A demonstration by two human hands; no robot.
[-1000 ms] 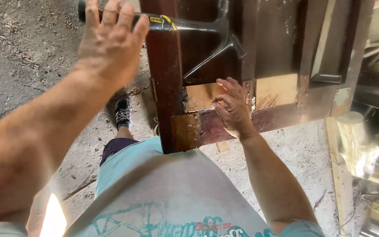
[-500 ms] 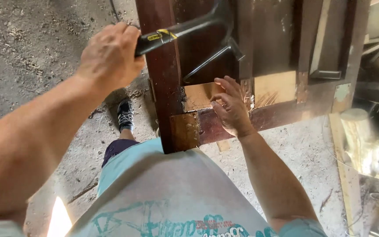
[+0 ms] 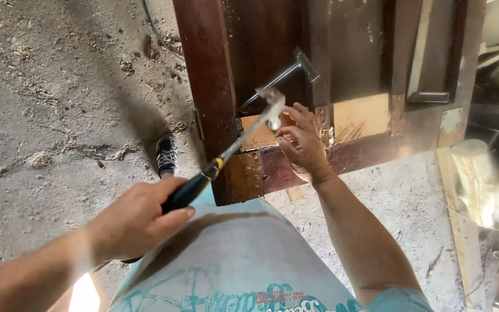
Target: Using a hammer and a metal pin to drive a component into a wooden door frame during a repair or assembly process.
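My left hand (image 3: 140, 222) grips the black handle of a hammer (image 3: 235, 144) low at the left. Its steel head points up toward a pale wooden patch (image 3: 261, 136) set into a dark reddish wooden door (image 3: 203, 69). My right hand (image 3: 302, 143) rests on the door just right of that patch, fingers bent against it, close to the hammer head. A thin metal bar (image 3: 275, 81) leans on the door above the hand.
A second pale patch (image 3: 362, 118) sits further right on the door. Dusty concrete floor (image 3: 59, 104) with sawdust spreads to the left, my shoe (image 3: 167, 155) on it. A pale log (image 3: 480, 179) and timber pieces stand at the right edge.
My left hand took hold of the hammer lying on top of the door and swung it down and toward me. The right hand stayed on the patch.
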